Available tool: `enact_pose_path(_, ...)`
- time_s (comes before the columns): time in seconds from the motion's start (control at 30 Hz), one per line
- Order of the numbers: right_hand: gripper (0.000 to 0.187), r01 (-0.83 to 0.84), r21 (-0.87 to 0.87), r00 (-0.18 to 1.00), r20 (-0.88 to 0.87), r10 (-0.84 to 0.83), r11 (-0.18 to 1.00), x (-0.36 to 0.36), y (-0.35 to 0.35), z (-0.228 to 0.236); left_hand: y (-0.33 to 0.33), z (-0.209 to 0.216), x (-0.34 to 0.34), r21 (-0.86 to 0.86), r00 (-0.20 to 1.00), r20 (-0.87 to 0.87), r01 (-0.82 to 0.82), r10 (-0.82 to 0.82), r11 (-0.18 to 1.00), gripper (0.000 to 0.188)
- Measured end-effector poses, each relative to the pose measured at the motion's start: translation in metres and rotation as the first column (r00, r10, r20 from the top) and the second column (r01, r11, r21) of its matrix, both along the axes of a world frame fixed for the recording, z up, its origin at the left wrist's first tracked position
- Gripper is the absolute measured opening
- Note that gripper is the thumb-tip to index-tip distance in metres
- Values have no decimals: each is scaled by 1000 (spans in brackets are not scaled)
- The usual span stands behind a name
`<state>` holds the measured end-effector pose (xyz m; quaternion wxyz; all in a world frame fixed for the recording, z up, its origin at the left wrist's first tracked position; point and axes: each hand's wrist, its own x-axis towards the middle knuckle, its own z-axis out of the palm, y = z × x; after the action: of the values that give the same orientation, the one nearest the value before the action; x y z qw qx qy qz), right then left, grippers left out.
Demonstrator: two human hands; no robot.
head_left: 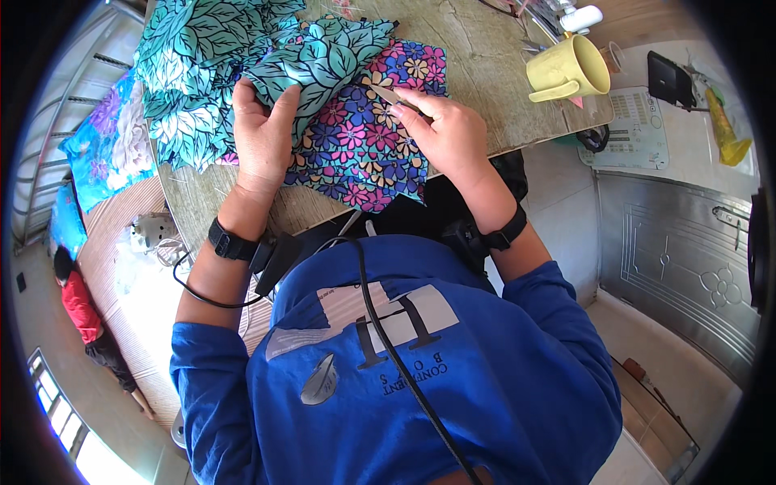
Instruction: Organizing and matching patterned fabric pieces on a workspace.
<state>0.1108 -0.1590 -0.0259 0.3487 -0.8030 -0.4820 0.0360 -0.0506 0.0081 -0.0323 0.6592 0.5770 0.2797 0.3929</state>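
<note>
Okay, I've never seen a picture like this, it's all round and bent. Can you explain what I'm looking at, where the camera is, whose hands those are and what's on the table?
There is no machine here: a person works with bare hands. The single picture comes from a wide fisheye camera worn on that person's head, looking down, which is why straight edges bend near the rim. The blue shirt below is the wearer's own chest.

The left hand presses down on a teal leaf-print fabric. The right hand rests on a purple flowered fabric and holds a small slim tool; what kind is hard to tell. Both wrists carry black bands.

All this lies on a worn wooden table. A yellow mug stands at its far right. Another person in red shows at the left edge.
</note>
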Motion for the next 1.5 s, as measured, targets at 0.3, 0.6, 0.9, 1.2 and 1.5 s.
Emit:
enact_pose_path(0.3,29,-21,15,999,26,21,1000,3,1,-3,0,3,0,46,999,-41,7,-6,999,43)
enact_pose_path(0.6,33,-4,229,997,-77,22,973,9,-3,-8,-10,21,-5,713,930,-368,287,-7,640,33)
enact_pose_path(0.9,36,-6,275,988,-146,48,961,11,-5,-10,-15,35,-9,647,758,-641,618,-120,446,18)
enact_pose_path(1.2,35,-5,281,985,-166,54,960,12,-6,-12,-14,26,-6,731,780,-626,594,-17,337,10)
enact_pose_path(1.5,33,16,423,947,-297,122,906,10,-6,-6,11,23,6,-334,961,-265,-168,78,928,23)
